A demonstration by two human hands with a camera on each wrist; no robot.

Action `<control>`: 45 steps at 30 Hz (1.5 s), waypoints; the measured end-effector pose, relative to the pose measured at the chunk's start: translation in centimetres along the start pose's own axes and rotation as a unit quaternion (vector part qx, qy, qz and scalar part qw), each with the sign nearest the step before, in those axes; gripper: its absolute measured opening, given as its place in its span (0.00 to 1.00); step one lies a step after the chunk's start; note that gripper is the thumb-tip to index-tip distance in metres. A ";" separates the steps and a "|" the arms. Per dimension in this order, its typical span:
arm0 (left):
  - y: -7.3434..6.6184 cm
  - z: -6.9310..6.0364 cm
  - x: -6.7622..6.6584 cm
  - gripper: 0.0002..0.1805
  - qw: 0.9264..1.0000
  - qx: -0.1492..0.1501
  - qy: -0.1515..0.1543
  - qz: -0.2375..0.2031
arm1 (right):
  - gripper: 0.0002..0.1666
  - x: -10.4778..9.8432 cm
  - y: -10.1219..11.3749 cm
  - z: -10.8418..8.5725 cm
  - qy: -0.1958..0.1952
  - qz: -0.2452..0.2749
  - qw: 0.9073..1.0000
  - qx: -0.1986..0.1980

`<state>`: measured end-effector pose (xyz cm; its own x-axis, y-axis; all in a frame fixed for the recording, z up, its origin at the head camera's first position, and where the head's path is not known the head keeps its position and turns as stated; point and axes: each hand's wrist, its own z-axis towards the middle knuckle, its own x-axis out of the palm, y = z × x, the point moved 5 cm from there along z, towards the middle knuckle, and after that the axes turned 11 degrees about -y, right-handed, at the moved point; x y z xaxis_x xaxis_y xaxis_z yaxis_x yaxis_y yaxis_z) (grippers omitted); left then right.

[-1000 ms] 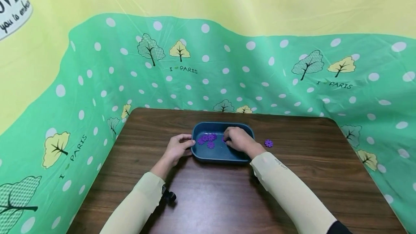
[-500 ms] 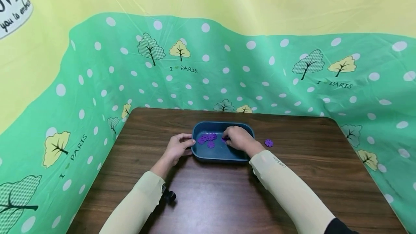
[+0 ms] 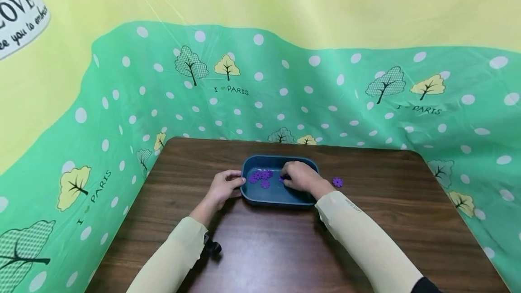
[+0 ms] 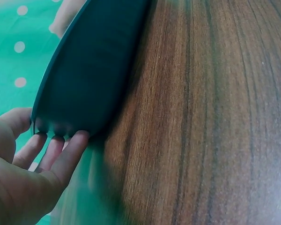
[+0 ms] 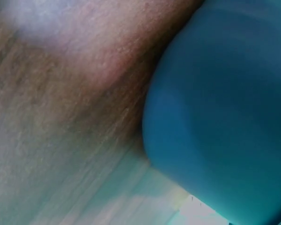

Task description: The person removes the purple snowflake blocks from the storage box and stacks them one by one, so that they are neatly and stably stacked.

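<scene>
A blue rectangular tray point(image 3: 278, 202) sits on the table toward its far side. Against the tray's left end, my left hand point(image 3: 221, 190) grips the wall, thumb at the rim and fingers on the outside; the left wrist view shows this hand point(image 4: 37, 173) at the tray wall point(image 4: 91, 70). My right hand point(image 3: 303, 177) reaches inside the tray's right half, its curled fingertips pinching a small purple flower-shaped piece point(image 3: 281, 178), mostly hidden. Several like purple pieces point(image 3: 260, 175) lie clustered in the tray's left half. In the right wrist view the tray point(image 5: 220, 108) is large and blurred.
One more purple flower-shaped piece point(image 3: 337, 182) lies on the brown wooden table point(image 3: 264, 248), just right of the tray. Beyond the table hangs a green and yellow printed cloth point(image 3: 260, 80). A small black device point(image 3: 213, 248) is strapped at the left wrist.
The head view has tilted slightly, so everything sits a little lower in it. Both hands keep their places at the tray, and the loose pieces lie as before.
</scene>
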<state>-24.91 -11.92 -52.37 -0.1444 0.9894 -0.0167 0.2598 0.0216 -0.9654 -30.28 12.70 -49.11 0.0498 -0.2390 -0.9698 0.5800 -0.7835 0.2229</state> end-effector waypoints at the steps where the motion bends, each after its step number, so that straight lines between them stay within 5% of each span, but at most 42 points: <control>1: 0.0 0.0 0.0 0.22 1.000 -0.001 0.000 0.000 | 0.16 0.0 -0.1 -0.1 -0.004 0.003 1.000 0.001; 25: 0.2 0.2 0.0 0.21 1.000 -0.001 -0.003 0.001 | 0.16 -2.6 -1.2 -2.0 -0.077 0.064 0.995 0.011; 45: 0.2 0.1 0.1 0.21 1.000 -0.006 -0.002 -0.012 | 0.16 -5.3 -3.6 -4.3 -0.160 0.135 0.977 0.029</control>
<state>-24.97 -11.88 -52.58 -0.1554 0.9878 0.0055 0.2683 0.0475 -0.9622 -29.16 19.21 -45.19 -0.0670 -0.6011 -0.7963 0.5339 -0.6959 0.4803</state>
